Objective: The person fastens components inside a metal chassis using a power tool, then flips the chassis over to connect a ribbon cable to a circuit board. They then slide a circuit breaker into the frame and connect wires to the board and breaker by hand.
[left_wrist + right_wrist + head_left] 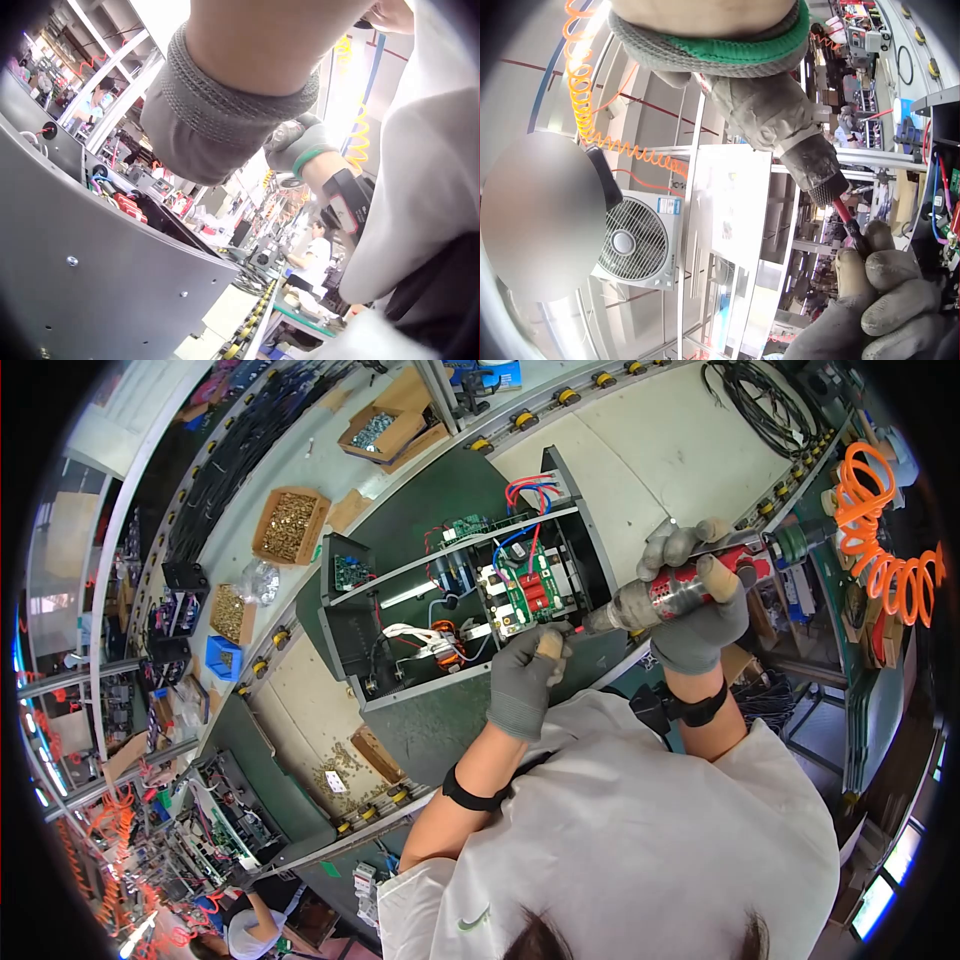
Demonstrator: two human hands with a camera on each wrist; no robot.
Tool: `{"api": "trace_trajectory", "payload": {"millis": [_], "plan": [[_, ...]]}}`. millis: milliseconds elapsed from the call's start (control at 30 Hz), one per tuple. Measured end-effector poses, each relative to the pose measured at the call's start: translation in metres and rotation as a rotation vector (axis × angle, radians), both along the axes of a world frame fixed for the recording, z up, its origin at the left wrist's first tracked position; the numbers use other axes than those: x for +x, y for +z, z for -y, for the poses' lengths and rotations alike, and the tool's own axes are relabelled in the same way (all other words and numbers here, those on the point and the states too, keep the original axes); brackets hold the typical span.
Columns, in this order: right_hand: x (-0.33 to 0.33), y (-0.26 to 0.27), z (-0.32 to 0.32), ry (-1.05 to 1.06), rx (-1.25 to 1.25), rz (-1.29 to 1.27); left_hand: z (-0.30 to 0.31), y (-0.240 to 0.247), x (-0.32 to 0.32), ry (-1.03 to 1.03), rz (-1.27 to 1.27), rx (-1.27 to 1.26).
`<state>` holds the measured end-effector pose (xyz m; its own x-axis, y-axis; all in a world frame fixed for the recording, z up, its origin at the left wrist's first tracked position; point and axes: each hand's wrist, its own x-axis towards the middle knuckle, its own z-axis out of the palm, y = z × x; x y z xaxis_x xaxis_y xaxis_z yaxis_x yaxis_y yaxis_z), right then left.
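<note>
My right hand (705,610), in a grey glove with tan fingertips, grips a red and silver power screwdriver (640,605) whose body is partly wrapped in tape. Its nose points left toward my gloved left hand (528,672). In the right wrist view the left thumb and fingers (889,300) pinch the dark end of the red screwdriver bit (843,211); whether a screw sits there I cannot tell. Both hands are beside the near right side of an open metal chassis (112,247). Inside it are a green circuit board (515,603), red parts and coloured wires.
The chassis stands on a dark green board (425,745) on a roller-edged line. Cartons of brass fasteners (290,525) and silver fasteners (372,432) and a blue bin (223,658) lie beyond. An orange coiled hose (865,510) hangs at right, near a black cable coil (765,405).
</note>
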<state>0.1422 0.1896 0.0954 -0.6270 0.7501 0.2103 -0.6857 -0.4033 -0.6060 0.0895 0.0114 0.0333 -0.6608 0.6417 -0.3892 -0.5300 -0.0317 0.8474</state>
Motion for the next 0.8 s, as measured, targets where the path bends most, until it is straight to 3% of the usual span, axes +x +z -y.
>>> {"api": "trace_trajectory", "payload": {"millis": [67,200,267,367,400,433,500,533,600,633,700,800], "plan": [[0.000,-0.002,-0.001,-0.024,-0.011,0.004,0.003,-0.002,-0.003,-0.032,0.271,0.103],[0.002,-0.005,-0.004,-0.025,-0.053,-0.025,-0.001,0.001,-0.008,-0.041,0.386,0.120],[0.001,-0.003,-0.005,-0.052,-0.075,-0.004,-0.009,0.012,-0.012,0.080,0.706,0.178],[0.001,-0.002,-0.010,-0.070,-0.122,0.015,-0.003,-0.007,-0.027,0.005,0.675,0.193],[0.001,-0.002,-0.013,-0.067,-0.148,0.016,0.006,-0.041,-0.036,0.043,0.512,-0.113],[0.001,-0.002,-0.015,-0.073,-0.150,0.018,0.001,-0.040,-0.044,0.038,0.514,-0.117],[0.002,-0.003,-0.019,-0.139,-0.111,0.082,-0.012,-0.033,-0.058,0.008,-0.422,-0.440],[0.003,-0.005,-0.022,-0.128,-0.108,0.071,-0.018,-0.031,-0.065,0.004,-0.422,-0.443],[0.003,-0.007,-0.024,-0.137,-0.118,0.071,-0.030,-0.024,-0.076,-0.114,-0.645,-0.803],[0.003,-0.007,-0.025,-0.144,-0.124,0.071,-0.037,-0.015,-0.080,-0.115,-0.647,-0.805],[0.002,-0.011,-0.027,-0.148,-0.121,0.073,-0.052,0.000,-0.082,-0.389,-0.738,-1.045],[0.002,-0.013,-0.028,-0.163,-0.113,0.093,-0.062,-0.004,-0.074,-0.363,-0.792,-1.102]]}}
